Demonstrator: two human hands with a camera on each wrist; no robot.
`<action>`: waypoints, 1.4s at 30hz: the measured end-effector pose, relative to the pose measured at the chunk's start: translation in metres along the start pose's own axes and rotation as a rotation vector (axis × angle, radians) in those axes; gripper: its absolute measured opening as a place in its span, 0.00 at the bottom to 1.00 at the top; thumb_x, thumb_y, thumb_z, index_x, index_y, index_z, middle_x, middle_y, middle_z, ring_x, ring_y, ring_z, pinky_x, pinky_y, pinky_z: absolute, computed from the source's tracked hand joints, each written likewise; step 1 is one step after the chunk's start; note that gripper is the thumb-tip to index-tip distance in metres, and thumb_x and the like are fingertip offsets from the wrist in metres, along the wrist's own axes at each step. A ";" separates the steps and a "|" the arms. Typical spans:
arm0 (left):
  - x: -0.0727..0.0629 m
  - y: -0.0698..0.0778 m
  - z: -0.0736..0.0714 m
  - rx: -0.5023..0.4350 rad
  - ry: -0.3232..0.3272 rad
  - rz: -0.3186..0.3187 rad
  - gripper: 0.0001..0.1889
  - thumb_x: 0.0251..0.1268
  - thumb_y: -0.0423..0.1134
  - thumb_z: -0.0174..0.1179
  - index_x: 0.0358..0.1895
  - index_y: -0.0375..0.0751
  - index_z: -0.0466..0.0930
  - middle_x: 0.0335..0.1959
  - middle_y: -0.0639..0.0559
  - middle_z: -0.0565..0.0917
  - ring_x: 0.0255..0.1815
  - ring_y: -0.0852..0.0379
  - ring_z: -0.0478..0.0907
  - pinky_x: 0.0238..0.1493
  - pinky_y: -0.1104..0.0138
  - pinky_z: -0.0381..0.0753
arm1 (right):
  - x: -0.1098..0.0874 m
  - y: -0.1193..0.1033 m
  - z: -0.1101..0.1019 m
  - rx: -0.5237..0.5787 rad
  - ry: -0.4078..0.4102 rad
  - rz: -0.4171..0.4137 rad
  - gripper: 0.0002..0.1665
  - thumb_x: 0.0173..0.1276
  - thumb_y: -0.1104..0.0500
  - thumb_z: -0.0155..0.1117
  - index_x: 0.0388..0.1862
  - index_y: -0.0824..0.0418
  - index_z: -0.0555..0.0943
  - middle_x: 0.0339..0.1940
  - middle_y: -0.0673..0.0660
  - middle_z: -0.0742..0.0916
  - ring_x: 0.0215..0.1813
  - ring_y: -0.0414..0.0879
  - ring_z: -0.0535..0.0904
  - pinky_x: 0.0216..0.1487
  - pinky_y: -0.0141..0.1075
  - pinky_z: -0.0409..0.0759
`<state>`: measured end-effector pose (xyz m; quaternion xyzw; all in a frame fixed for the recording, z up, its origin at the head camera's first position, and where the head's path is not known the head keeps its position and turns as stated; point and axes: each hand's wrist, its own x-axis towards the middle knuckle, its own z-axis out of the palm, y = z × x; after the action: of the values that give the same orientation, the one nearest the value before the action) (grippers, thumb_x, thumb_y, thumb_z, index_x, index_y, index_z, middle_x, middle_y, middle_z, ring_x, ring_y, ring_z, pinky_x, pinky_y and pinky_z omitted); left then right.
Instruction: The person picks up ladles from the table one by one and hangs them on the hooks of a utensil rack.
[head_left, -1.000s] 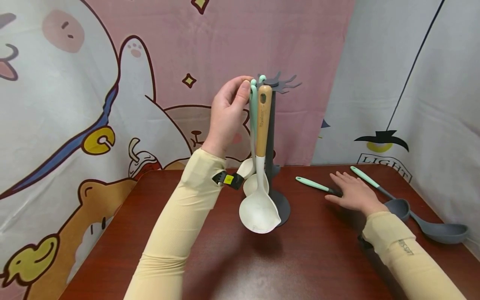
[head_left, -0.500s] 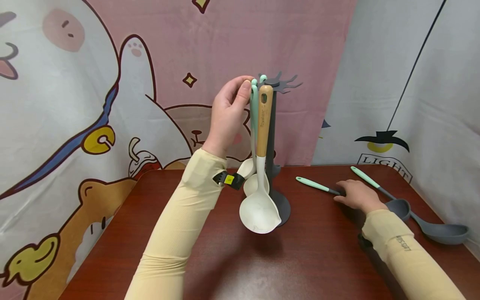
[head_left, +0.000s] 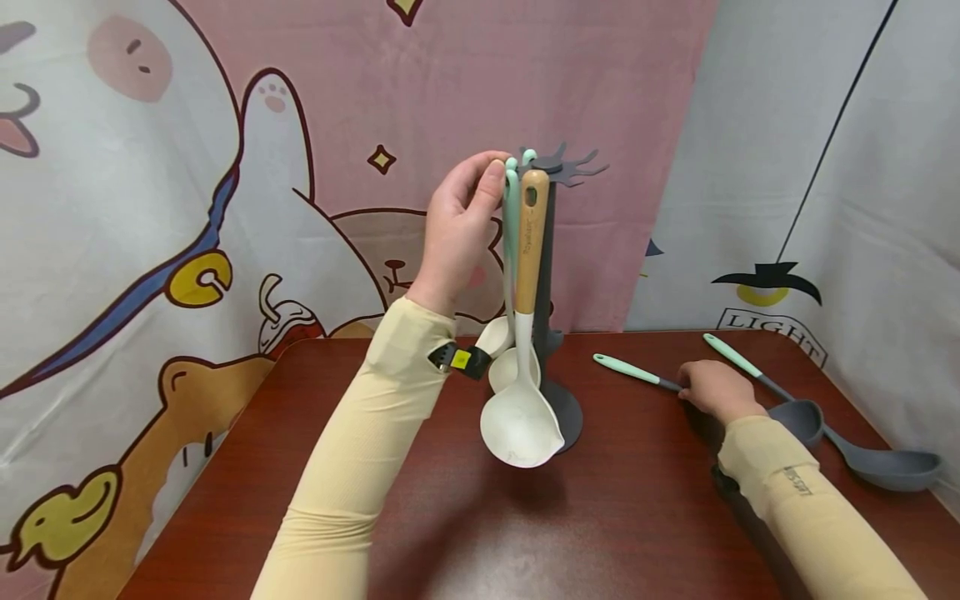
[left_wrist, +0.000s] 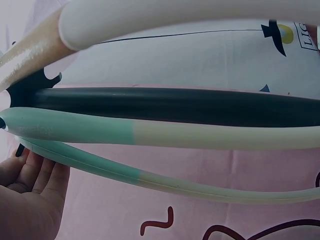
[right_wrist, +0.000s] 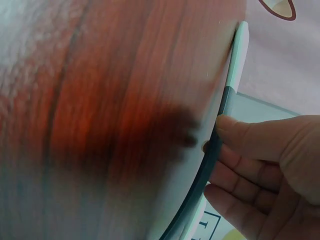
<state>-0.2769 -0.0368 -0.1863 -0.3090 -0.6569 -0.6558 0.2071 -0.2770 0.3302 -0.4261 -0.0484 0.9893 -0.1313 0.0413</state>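
My left hand (head_left: 461, 221) is raised at the top of a grey utensil rack (head_left: 546, 250), its thumb and fingers pinching the tip of a hook, right by the end of a mint handle (left_wrist: 70, 125). From the rack hang a white ladle (head_left: 521, 425) with a wooden handle and white-headed utensils (head_left: 513, 371) with mint handles. Low over the table at the right, my right hand (head_left: 718, 390) pinches the dark grey neck of a ladle (right_wrist: 215, 142) between thumb and fingers. Its mint handle points left; its grey bowl lies beyond the wrist.
Right of my right hand lies a large grey spoon (head_left: 888, 467) with a mint handle, partly behind the ladle's bowl. The rack's round base (head_left: 566, 417) stands on the brown table (head_left: 637, 517). Patterned cloth (head_left: 585, 75) hangs behind the table and along its right side.
My right hand's spread fingers have come down and closed on the ladle's neck. The left hand stays at the rack's top.
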 end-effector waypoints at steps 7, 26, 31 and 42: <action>0.000 -0.001 0.001 -0.013 0.002 -0.001 0.16 0.78 0.39 0.51 0.58 0.31 0.77 0.51 0.45 0.80 0.50 0.55 0.77 0.55 0.65 0.76 | 0.000 -0.003 0.002 0.006 -0.003 0.016 0.06 0.61 0.65 0.71 0.33 0.64 0.81 0.28 0.57 0.82 0.30 0.51 0.75 0.29 0.46 0.76; -0.001 0.000 0.001 -0.017 0.006 0.011 0.16 0.78 0.39 0.51 0.58 0.32 0.77 0.49 0.44 0.80 0.48 0.54 0.78 0.54 0.64 0.77 | -0.006 -0.022 -0.002 0.013 0.110 -0.070 0.06 0.65 0.63 0.69 0.36 0.64 0.81 0.30 0.57 0.82 0.30 0.51 0.76 0.31 0.49 0.77; -0.001 -0.001 0.001 -0.013 0.002 0.014 0.16 0.78 0.39 0.50 0.58 0.31 0.76 0.50 0.44 0.80 0.49 0.54 0.78 0.55 0.64 0.76 | -0.008 -0.030 -0.009 0.069 0.156 -0.078 0.09 0.65 0.62 0.69 0.40 0.66 0.81 0.33 0.59 0.84 0.32 0.52 0.77 0.34 0.51 0.77; -0.001 -0.001 0.001 -0.024 0.009 0.004 0.15 0.78 0.38 0.51 0.57 0.31 0.77 0.49 0.44 0.80 0.48 0.54 0.78 0.55 0.65 0.77 | -0.012 -0.043 -0.015 0.165 0.249 -0.125 0.09 0.68 0.61 0.67 0.42 0.65 0.81 0.37 0.61 0.84 0.35 0.53 0.78 0.38 0.51 0.76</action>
<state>-0.2768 -0.0362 -0.1872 -0.3100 -0.6473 -0.6647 0.2076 -0.2628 0.2936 -0.3999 -0.0895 0.9677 -0.2193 -0.0859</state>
